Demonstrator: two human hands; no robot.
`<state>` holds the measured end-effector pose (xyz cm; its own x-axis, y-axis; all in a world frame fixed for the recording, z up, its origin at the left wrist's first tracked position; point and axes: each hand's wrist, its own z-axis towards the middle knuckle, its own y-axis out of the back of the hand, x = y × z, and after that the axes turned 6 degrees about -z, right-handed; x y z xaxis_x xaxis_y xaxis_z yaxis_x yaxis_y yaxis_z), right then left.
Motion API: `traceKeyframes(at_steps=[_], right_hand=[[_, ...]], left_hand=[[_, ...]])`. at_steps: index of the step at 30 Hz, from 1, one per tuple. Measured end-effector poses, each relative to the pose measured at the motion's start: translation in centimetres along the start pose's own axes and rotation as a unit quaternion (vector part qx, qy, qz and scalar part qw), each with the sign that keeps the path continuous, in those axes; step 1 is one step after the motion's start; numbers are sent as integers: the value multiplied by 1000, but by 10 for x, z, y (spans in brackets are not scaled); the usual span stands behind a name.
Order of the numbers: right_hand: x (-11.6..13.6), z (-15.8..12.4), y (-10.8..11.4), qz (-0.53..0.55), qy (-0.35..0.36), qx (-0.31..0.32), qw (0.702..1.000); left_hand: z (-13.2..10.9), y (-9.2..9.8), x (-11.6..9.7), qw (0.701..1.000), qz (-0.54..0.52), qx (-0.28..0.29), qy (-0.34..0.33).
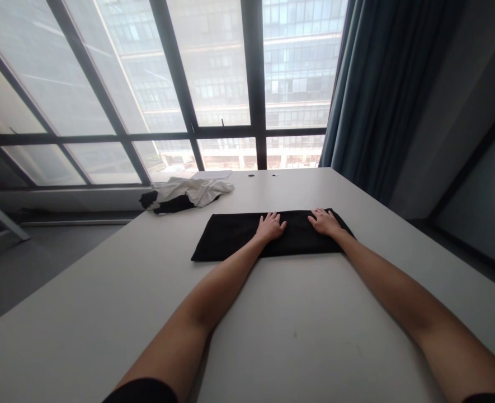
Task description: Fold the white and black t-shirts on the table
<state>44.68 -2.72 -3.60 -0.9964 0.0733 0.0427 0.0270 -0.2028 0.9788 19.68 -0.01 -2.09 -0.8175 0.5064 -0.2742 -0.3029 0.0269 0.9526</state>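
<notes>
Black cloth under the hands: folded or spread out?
Folded, by its look: the black cloth lies flat in a neat, straight-edged strip under the left hand and right hand. How many layers, I cannot tell.

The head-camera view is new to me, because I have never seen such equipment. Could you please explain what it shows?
No machine is seen: these are a person's two bare hands, filmed by a camera worn on the head, looking forward and down. The left hand and right hand lie palm down on a flat, four-sided black cloth. Neither appears to hold anything. The cloth lies on a white table. Farther away, at left, is a crumpled heap of white and black cloth. Dark-framed windows stand behind.
</notes>
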Motion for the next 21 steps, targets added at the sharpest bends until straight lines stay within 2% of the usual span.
traceKeyframes(at_steps=[15, 18, 21], right_hand=[[3, -6, 6, -7, 4, -17, 1000], [12, -12, 15, -19, 36, -75, 996], [34, -20, 22, -14, 109, -157, 982]], left_hand=[[0, 0, 0, 1000, 2, 6, -4], [0, 0, 0, 1000, 3, 5, -2], [0, 0, -1, 1000, 3, 4, 0]])
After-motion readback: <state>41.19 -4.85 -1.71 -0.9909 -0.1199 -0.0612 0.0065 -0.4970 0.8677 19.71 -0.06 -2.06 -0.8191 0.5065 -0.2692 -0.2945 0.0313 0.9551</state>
